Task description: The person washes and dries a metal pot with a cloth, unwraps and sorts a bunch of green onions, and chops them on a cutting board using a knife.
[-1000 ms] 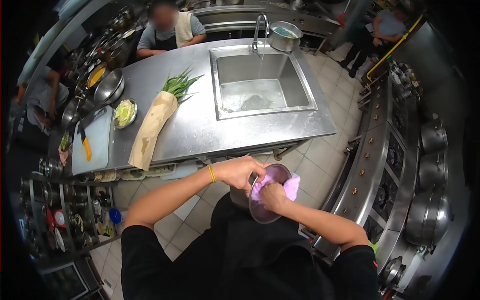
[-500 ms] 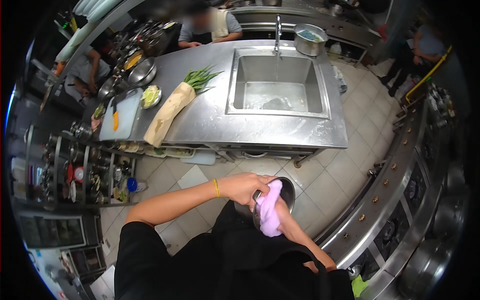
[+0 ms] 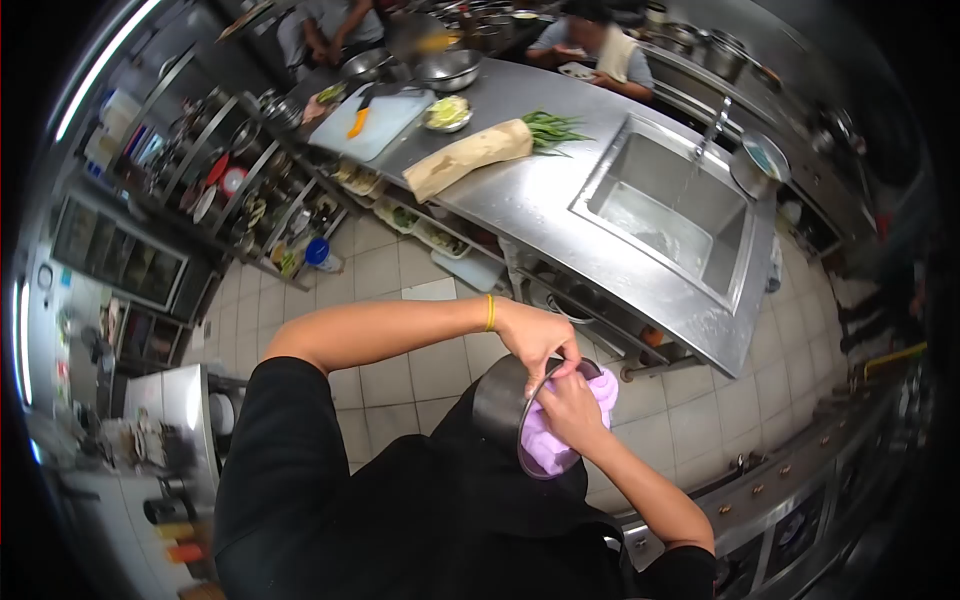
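My left hand (image 3: 537, 336), with a yellow band at its wrist, is closed on the upper rim of a dark metal pot (image 3: 496, 402). The pot is tipped on its side near my body, its mouth facing right. A pink-purple cloth (image 3: 546, 450) fills part of the mouth and hangs over the lower rim. My right hand (image 3: 573, 408) reaches into the mouth with curled fingers, pressed on the cloth. Its fingertips are partly hidden by the cloth and the left hand.
Ahead stands a steel counter (image 3: 520, 225) with a sink (image 3: 655, 215) and running tap (image 3: 715, 125). On it lie a paper-wrapped bundle of greens (image 3: 475, 158), a cutting board (image 3: 385, 125) and an orange-handled knife (image 3: 358, 122). Stoves (image 3: 800, 520) line the right. A person (image 3: 600, 50) works behind the counter.
My view has turned left, so the counter and sink sit farther right. The right hand has moved over the cloth, which has gone from draped across the rim to bunched in the pot's mouth.
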Motion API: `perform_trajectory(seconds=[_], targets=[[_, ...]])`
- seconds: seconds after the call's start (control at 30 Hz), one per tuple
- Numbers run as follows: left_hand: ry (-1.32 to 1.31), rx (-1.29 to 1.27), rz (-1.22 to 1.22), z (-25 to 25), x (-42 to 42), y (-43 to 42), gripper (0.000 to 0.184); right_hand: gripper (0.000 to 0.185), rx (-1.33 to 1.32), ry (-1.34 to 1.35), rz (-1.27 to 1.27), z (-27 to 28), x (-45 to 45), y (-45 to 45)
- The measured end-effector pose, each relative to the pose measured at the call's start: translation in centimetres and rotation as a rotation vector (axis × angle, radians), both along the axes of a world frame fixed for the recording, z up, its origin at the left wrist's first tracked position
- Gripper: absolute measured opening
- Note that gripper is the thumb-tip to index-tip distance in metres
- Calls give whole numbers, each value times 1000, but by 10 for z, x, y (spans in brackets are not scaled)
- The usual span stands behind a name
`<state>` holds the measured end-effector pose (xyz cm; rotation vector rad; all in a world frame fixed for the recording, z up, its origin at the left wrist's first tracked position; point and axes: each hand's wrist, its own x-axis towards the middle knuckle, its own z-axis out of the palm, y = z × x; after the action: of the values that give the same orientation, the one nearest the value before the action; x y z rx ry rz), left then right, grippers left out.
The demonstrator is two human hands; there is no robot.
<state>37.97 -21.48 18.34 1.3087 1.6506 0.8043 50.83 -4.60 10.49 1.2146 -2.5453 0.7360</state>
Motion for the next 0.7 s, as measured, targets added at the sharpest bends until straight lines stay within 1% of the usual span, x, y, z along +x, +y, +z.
perform_trajectory(seconds=[0.03, 0.1, 0.13, 0.17, 0.23, 0.3, 0.37, 0.4, 0.43, 0.47, 0.5, 0.53, 0.57, 0.6, 0.63, 0.7], targets=[[5, 8, 29, 4, 1, -2, 42, 35, 8, 5, 29, -16, -1, -8], [56, -30, 18, 15, 6, -6, 41, 28, 336, -28, -41, -35, 4, -23], [62, 6, 34, 11, 6, -10, 40, 19, 446, -285, -55, -13, 1, -34], [68, 21, 58, 8, 5, -16, 40, 19, 465, -273, -35, -4, 1, -44], [75, 26, 55, 8, 0, -27, 40, 14, 506, -593, -207, 2, 3, -56], [89, 52, 66, 10, -11, -41, 40, 15, 422, -696, -169, -1, -2, -61], [95, 95, 70, 16, -28, -61, 42, 14, -42, -874, -256, 13, -20, -79], [143, 143, 111, 13, -34, -74, 44, 15, -290, -942, -316, 21, -36, -91], [116, 394, 165, 15, -42, -91, 45, 17, -214, -775, -316, 37, -53, -90], [92, 256, 171, 19, -52, -108, 46, 22, 95, -444, -274, 56, -69, -82], [100, 387, 246, 19, -57, -128, 41, 30, 381, -83, -261, 70, -84, -73], [254, 573, 361, 8, -63, -144, 39, 38, 533, 157, -298, 77, -100, -65], [191, 506, 467, 8, -68, -162, 37, 43, 531, 245, -373, 74, -106, -66], [241, 564, 579, -6, -75, -171, 34, 48, 526, 326, -451, 71, -112, -67], [222, 575, 548, -14, -82, -171, 34, 44, 517, 113, -519, 70, -127, -91], [284, 727, 724, -20, -84, -169, 32, 37, 466, -306, -641, 70, -156, -145]])
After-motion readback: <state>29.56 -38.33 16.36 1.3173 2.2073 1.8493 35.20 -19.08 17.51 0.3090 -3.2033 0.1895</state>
